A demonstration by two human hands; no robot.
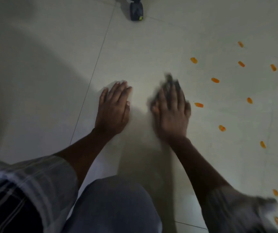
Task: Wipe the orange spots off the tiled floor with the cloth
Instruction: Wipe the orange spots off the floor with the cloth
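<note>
Several orange spots lie on the pale tiled floor [50, 64] at the right, the nearest one [199, 105] just right of my right hand. My right hand [171, 111] lies flat with spread fingers on a dark cloth [168, 79], which shows only at the fingertips and along the hand's edges; the hand is motion-blurred. My left hand [114, 106] rests flat on the bare tile to its left, fingers straight, holding nothing. More spots [215, 80] [222, 128] fan out further right.
A small dark object [136, 12] stands on the floor at the top centre. Grout lines run diagonally left of my left hand. My knee in grey trousers [111, 207] fills the bottom centre.
</note>
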